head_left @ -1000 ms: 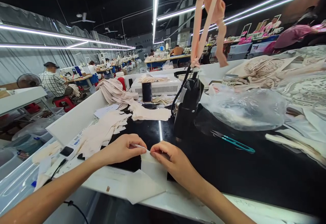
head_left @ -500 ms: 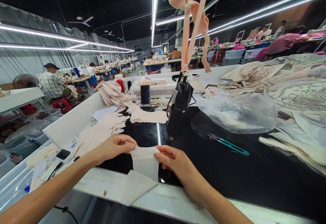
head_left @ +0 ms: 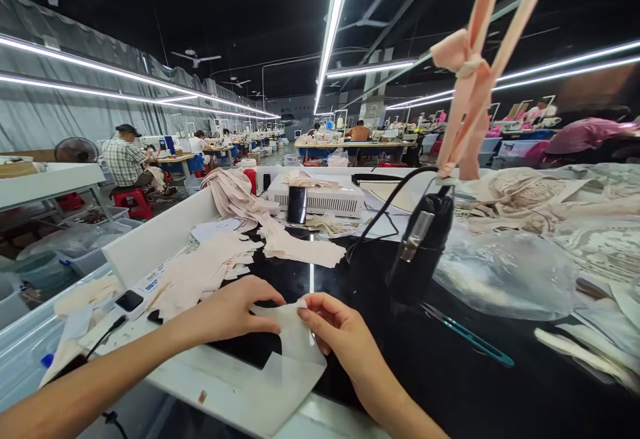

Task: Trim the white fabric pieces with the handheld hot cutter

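Note:
My left hand (head_left: 227, 310) and my right hand (head_left: 334, 328) both pinch the top edge of a thin white fabric piece (head_left: 293, 359) that lies over the near edge of the black table (head_left: 450, 372). The fingers of both hands are closed on that edge, a few centimetres apart. A black hanging tool (head_left: 421, 246) dangles from pink straps (head_left: 473, 86) just right of my hands. Teal snips (head_left: 470, 337) lie on the table beyond my right hand.
Stacks of beige cut fabric pieces (head_left: 200, 269) lie to the left. A white box unit (head_left: 320, 196) and a dark phone (head_left: 297, 204) stand behind. A clear plastic bag (head_left: 505, 272) and lace fabric (head_left: 575, 212) fill the right. Other workers sit at distant tables.
The view has shifted so the hanging tool now appears further right. My hands have spread the fabric piece's top edge and lowered it onto the table edge.

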`<move>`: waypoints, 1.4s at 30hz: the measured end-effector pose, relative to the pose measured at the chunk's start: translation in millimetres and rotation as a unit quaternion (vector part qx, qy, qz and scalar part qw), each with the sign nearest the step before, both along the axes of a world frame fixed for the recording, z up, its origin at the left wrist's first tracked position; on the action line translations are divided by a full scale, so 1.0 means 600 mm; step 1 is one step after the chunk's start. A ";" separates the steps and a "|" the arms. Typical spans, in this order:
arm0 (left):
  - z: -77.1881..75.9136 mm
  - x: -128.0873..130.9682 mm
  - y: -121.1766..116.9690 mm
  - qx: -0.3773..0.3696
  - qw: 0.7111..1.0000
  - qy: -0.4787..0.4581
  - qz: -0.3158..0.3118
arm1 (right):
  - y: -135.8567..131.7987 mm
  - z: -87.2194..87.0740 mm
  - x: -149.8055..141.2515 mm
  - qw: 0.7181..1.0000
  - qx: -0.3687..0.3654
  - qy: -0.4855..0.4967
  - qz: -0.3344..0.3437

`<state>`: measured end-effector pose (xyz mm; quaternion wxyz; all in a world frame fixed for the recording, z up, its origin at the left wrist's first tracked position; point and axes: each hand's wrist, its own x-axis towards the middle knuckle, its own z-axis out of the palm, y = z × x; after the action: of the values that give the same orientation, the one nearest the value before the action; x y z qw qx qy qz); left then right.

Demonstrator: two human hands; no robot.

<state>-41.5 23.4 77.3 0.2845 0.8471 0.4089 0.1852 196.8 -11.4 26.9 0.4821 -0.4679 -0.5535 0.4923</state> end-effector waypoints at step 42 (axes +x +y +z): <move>0.006 0.053 0.324 0.066 0.979 -0.186 0.052 | 0.294 0.024 0.124 0.904 0.165 -0.359 -0.165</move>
<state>-9.5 217.7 80.7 0.2886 0.7926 0.3791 0.3805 271.2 164.8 41.3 0.3951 -0.6115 -0.6774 0.1058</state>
